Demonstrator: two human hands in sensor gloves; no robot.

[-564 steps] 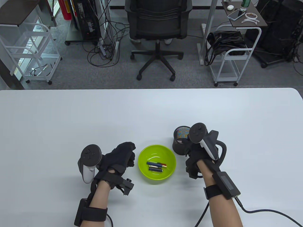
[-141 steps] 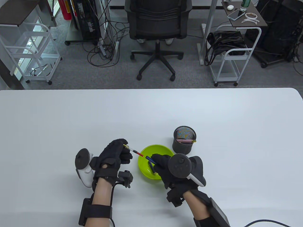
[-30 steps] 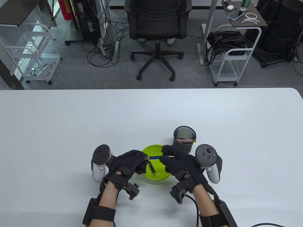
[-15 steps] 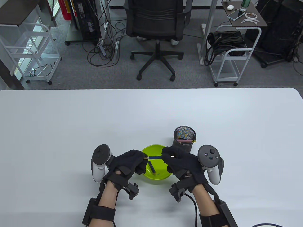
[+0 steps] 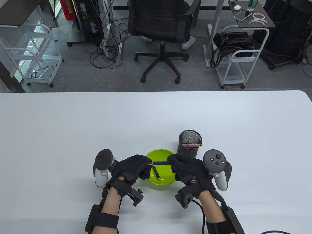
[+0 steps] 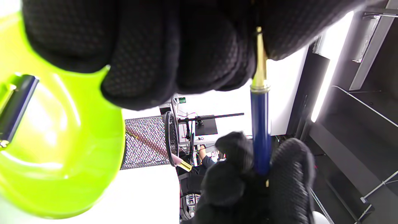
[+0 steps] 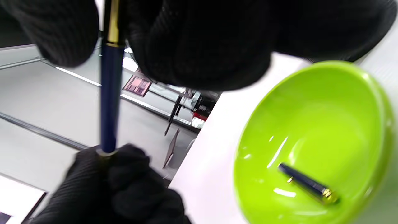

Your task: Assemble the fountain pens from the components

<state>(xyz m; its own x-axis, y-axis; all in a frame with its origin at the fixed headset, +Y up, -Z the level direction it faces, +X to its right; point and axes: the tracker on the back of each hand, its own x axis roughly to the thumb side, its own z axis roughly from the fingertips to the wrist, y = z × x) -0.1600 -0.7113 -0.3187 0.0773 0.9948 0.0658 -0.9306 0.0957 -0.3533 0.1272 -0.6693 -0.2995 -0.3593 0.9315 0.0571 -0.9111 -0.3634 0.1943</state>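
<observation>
Both hands hold one blue pen barrel [image 5: 160,162] level above the green bowl [image 5: 168,181]. My left hand [image 5: 136,167] pinches its gold nib end, seen in the left wrist view [image 6: 259,68]. My right hand [image 5: 182,164] grips the other end, where a gold band shows [image 7: 112,25]. The blue shaft spans the gap between the hands [image 7: 108,99]. One blue cap with gold trim [image 5: 156,172] lies in the bowl, also in the right wrist view [image 7: 306,183].
A black mesh pen cup [image 5: 190,143] stands just behind the bowl on the right, with a pink pen [image 5: 191,145] lying across its mouth. The white table [image 5: 73,126] stretches away on all sides.
Compared with a second ago, my right hand has closed further over its end of the pen, hiding the gold clip part. The left hand and bowl have not moved.
</observation>
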